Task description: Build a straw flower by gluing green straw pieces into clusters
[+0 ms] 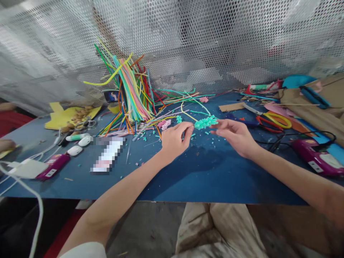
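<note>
I'd press gently: left hand [174, 139] pinching the left end of the green piece [205, 122]; right hand [238, 137] opposite, grip unclear.

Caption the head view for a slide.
A green sprig between left hand and right hand over a blue table, colourful pipe cleaners bundled upright beyond.
</note>
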The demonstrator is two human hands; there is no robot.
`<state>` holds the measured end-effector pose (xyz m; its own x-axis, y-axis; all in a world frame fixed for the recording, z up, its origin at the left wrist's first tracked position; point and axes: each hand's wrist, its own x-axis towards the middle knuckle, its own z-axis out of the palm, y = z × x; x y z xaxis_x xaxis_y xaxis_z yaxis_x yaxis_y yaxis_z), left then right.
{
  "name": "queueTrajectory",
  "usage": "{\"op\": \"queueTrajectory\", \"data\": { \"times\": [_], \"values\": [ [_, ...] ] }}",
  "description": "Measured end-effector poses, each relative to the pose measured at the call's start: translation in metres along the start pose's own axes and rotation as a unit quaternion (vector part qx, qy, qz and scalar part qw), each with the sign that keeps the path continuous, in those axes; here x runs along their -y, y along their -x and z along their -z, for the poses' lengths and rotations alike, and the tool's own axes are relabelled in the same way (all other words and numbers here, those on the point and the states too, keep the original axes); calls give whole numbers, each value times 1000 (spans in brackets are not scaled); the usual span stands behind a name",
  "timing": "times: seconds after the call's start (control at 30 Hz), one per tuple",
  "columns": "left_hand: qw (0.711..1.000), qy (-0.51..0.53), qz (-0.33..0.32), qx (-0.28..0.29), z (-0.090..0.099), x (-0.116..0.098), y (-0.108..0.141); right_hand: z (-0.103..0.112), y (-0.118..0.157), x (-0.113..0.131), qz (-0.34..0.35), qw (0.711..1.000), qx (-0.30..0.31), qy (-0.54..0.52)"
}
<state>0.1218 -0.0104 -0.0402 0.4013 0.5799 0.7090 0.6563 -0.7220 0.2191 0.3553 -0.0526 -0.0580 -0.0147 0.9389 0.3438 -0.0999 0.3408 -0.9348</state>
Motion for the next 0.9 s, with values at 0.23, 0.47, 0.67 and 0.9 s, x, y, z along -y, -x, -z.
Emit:
{"op": "queueTrajectory", "data": {
  "times": [0.23,0.47,0.67,0.9],
  "values": [
    [998,15,-65,-2,-3,-11,3,-11,4,1,-94,986,24,-133],
    [996,24,-84,-7,-4,-10,3,-3,-3,-1,-88,989,-23,-117],
    [993,-22,-113,-13,-4,8,0,18,-15,0,44,992,-117,29],
    [976,-91,-193,35,-7,14,0,31,-10,20,205,933,-95,280]
  ]
}}
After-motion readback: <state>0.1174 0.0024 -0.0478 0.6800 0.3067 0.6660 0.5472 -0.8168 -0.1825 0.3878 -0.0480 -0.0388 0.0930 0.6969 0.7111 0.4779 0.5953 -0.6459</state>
